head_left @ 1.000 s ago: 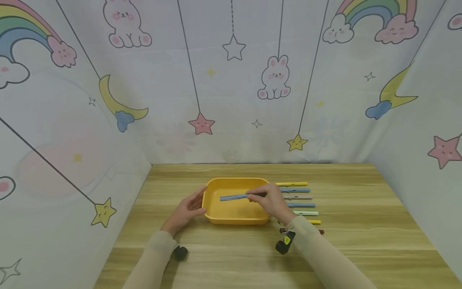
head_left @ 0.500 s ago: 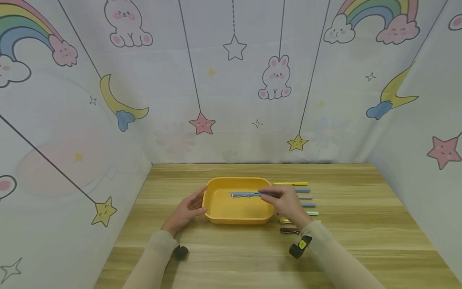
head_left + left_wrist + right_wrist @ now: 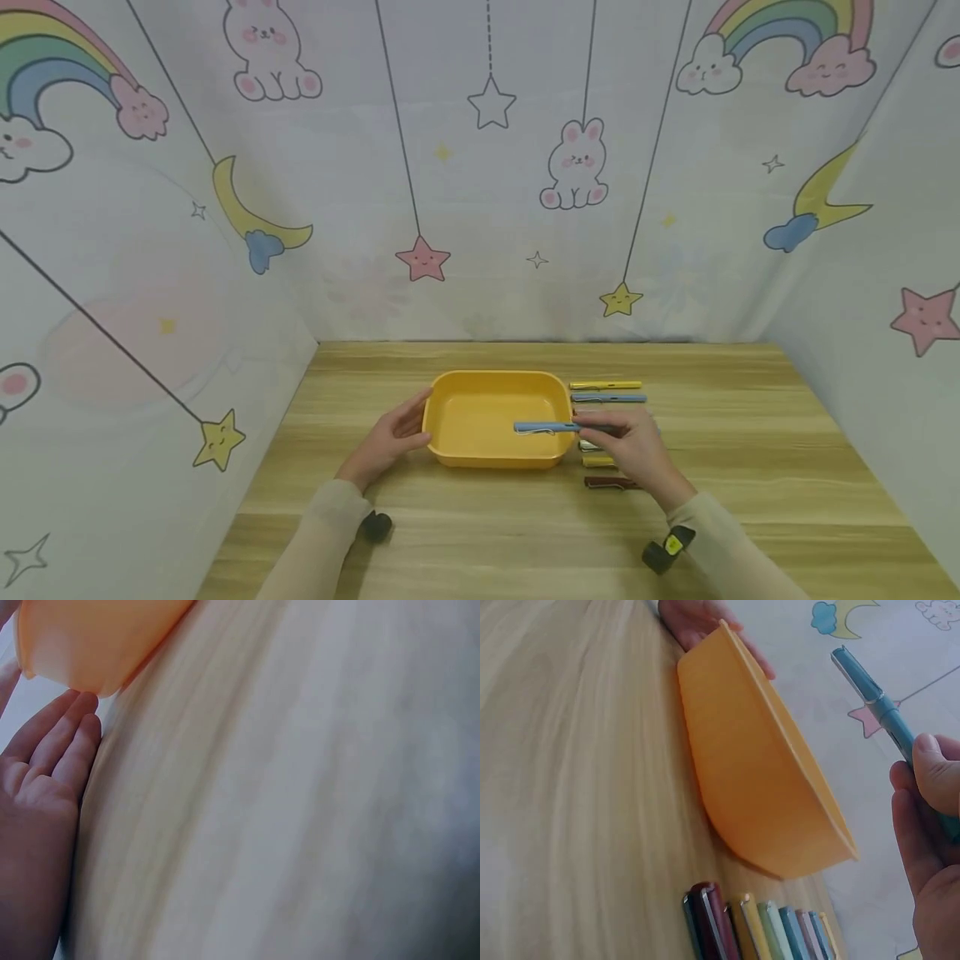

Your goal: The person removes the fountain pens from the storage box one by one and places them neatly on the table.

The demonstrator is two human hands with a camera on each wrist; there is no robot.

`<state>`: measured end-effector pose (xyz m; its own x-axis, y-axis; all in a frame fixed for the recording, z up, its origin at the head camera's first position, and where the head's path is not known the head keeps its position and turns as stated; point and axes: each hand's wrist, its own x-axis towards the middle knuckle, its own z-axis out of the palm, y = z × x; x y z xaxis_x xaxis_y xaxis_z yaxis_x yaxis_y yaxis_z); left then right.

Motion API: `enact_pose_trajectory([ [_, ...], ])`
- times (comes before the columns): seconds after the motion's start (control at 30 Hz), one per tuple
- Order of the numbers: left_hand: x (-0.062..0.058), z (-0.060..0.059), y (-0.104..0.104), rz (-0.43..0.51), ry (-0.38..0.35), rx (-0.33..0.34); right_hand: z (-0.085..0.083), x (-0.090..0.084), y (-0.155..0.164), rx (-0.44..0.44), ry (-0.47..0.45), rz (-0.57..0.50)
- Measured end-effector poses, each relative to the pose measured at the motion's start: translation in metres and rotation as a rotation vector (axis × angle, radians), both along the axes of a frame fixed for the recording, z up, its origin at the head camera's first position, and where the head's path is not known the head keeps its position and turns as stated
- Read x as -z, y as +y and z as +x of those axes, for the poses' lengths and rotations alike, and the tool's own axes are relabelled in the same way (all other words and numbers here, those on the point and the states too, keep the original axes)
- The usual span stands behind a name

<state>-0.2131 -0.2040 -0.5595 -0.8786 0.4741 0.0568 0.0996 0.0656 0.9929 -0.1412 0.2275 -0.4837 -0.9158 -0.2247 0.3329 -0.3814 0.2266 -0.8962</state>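
In the head view, a blue pen (image 3: 542, 427) with a silver clip is pinched between the thumb and fingers of my right hand (image 3: 643, 454). Its clip end hangs over the right end of a yellow tray (image 3: 501, 461). The right wrist view shows the same pen (image 3: 885, 712) raised above the tray's rim, its other end hidden by the fingers. At the tray's left end rests my left hand (image 3: 384, 442), fingers fairly straight along the outer wall. Fingertips (image 3: 88, 701) touch the tray in the left wrist view.
Right of the tray lies a row of pens, among them a yellow pen (image 3: 606, 385), another blue pen (image 3: 609, 398) and a dark red pen (image 3: 609, 482). My right hand covers part of the row. A patterned cloth wall (image 3: 480, 308) stands behind the wooden table (image 3: 480, 542).
My right hand has moved right and nearer to me, carrying the blue pen from over the tray's middle to its right end. The left hand has stayed at the tray.
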Motion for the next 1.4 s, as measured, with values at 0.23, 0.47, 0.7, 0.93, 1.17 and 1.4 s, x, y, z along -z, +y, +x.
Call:
enact_pose_trajectory([
  [0.23, 0.000, 0.000, 0.001, -0.012, -0.014, -0.011, 0.020, 0.010, 0.022, -0.003, -0.001, -0.032],
  [0.47, 0.001, 0.000, 0.001, 0.000, -0.007, -0.016, 0.041, 0.013, 0.043, 0.041, 0.046, -0.012],
  [0.7, -0.001, 0.000, 0.001, 0.021, 0.003, -0.003, 0.060, 0.024, 0.060, 0.103, 0.031, 0.031],
  [0.93, -0.003, 0.001, 0.002, 0.009, -0.011, -0.013, 0.073, 0.046, 0.075, 0.168, 0.091, 0.153],
  [1.17, -0.003, 0.001, 0.002, -0.009, -0.011, -0.011, 0.081, 0.065, 0.080, 0.213, 0.126, 0.204],
  [1.4, -0.003, 0.002, 0.002, -0.002, -0.019, -0.015, 0.082, 0.077, 0.083, 0.236, 0.287, 0.323],
])
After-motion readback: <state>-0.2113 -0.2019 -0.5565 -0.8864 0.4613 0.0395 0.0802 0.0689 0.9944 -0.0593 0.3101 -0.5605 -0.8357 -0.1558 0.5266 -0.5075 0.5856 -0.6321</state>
